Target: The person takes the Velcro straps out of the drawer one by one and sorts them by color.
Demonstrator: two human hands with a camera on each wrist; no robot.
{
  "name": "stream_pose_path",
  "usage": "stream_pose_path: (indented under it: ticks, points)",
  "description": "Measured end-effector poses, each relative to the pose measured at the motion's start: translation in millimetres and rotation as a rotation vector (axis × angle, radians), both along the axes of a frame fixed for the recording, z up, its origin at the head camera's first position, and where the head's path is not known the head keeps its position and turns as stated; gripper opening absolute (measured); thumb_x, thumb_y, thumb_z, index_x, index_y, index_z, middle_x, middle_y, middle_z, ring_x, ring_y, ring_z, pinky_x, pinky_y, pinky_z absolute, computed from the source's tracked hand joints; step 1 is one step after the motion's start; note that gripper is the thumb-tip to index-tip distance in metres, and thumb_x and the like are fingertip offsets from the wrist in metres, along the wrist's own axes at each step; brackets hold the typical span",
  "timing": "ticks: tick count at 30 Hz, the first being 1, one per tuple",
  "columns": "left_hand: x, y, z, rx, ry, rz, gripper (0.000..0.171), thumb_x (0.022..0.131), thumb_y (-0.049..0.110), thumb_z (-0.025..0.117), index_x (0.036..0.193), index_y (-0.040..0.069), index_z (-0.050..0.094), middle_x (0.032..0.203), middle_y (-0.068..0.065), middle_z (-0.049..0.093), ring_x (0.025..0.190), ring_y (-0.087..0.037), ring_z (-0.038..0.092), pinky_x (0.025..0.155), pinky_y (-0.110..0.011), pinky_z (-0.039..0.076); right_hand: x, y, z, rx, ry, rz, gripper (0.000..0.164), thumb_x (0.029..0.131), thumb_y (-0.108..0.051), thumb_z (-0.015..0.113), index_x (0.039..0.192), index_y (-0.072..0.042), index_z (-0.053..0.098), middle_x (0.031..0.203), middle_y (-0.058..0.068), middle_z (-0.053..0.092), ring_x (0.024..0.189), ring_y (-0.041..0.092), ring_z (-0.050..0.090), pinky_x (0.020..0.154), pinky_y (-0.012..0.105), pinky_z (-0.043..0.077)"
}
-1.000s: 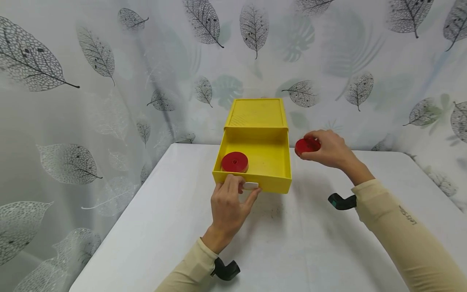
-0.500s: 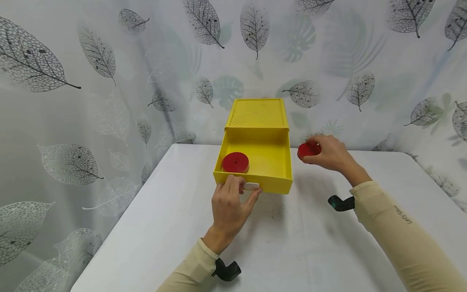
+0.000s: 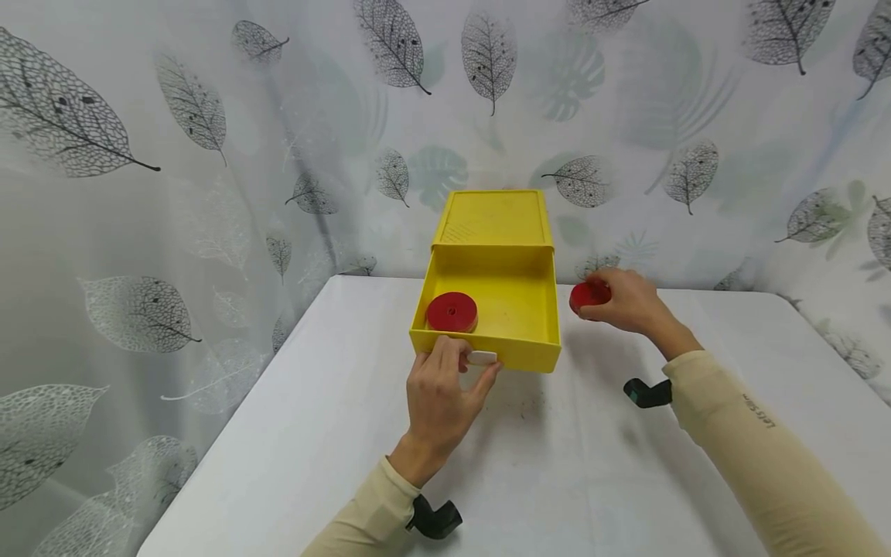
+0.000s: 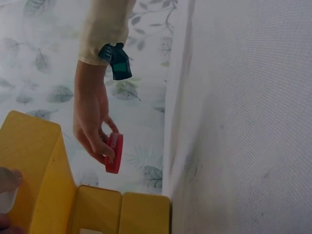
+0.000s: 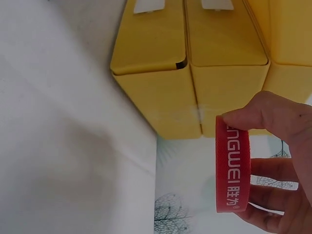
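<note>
My right hand holds a red tape roll above the table, just right of the pulled-out yellow drawer. White lettering runs along that roll's edge, and in the right wrist view the thumb and fingers pinch the roll from opposite sides. A second red tape roll lies flat in the drawer's front left corner. At the drawer front, my left hand grips the white handle between fingers and thumb. Only its fingertips show in the left wrist view.
The drawer projects from a yellow cabinet at the table's back. Lower yellow drawers with white handles show beneath in the right wrist view. White cloth covers the table. A leaf-patterned curtain hangs behind and left.
My right hand has come down slightly with the tape roll in it. The left hand stays on the handle, and the drawer stands as far out as before.
</note>
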State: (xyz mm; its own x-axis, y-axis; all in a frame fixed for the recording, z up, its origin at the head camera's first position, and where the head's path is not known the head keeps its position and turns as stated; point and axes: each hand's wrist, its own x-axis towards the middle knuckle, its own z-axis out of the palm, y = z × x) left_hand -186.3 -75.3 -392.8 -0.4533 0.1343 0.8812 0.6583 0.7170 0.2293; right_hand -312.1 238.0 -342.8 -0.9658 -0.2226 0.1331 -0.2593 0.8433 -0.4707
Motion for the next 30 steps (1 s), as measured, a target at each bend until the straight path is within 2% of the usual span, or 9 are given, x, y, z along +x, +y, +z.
stream_pose_path:
  ticks: [6, 12, 18, 23, 30]
  points:
    - [-0.2, -0.8, 0.2, 0.000, 0.001, 0.002, 0.047, 0.080, 0.030, 0.092, 0.102, 0.005, 0.058, 0.090, -0.005, 0.060, 0.077, -0.017, 0.059, 0.075, -0.032, 0.055, -6.8, 1.3, -7.9, -0.003, -0.031, -0.009, 0.061, 0.086, -0.028, 0.082, 0.131, 0.007, 0.059, 0.119, 0.027, 0.063, 0.107, 0.044, 0.055, 0.087, 0.056, 0.054]
    - [0.5, 0.1, 0.8, -0.006, -0.003, 0.003, 0.049, 0.076, 0.026, 0.095, 0.101, 0.005, 0.058, 0.088, -0.006, 0.058, 0.077, -0.018, 0.059, 0.073, -0.033, 0.054, -12.5, 3.7, -16.9, 0.010, -0.071, -0.022, 0.063, 0.086, -0.029, 0.082, 0.131, 0.008, 0.059, 0.119, 0.027, 0.062, 0.109, 0.045, 0.054, 0.087, 0.063, 0.048]
    - [0.8, 0.5, 1.1, -0.017, -0.007, 0.009, 0.049, 0.077, 0.027, 0.095, 0.100, 0.005, 0.058, 0.088, -0.006, 0.058, 0.077, -0.018, 0.059, 0.073, -0.033, 0.054, -13.7, 6.2, -26.7, 0.006, -0.082, -0.015, 0.063, 0.088, -0.029, 0.080, 0.132, 0.009, 0.058, 0.119, 0.027, 0.063, 0.109, 0.045, 0.053, 0.087, 0.065, 0.044]
    - [0.9, 0.4, 0.9, -0.018, -0.009, 0.012, 0.048, 0.078, 0.028, 0.094, 0.100, 0.005, 0.058, 0.089, -0.005, 0.058, 0.077, -0.018, 0.059, 0.073, -0.033, 0.054, -17.2, 6.3, -35.0, 0.023, -0.080, -0.013, 0.061, 0.087, -0.028, 0.080, 0.131, 0.009, 0.059, 0.118, 0.026, 0.064, 0.109, 0.046, 0.053, 0.087, 0.067, 0.041]
    - [1.0, 0.4, 0.5, -0.017, -0.012, 0.012, 0.047, 0.079, 0.029, 0.093, 0.100, 0.006, 0.058, 0.089, -0.005, 0.058, 0.077, -0.017, 0.059, 0.074, -0.032, 0.054, -21.2, 7.0, -41.8, 0.067, -0.131, -0.026, 0.061, 0.087, -0.027, 0.080, 0.132, 0.008, 0.058, 0.116, 0.025, 0.064, 0.110, 0.046, 0.053, 0.088, 0.066, 0.040]
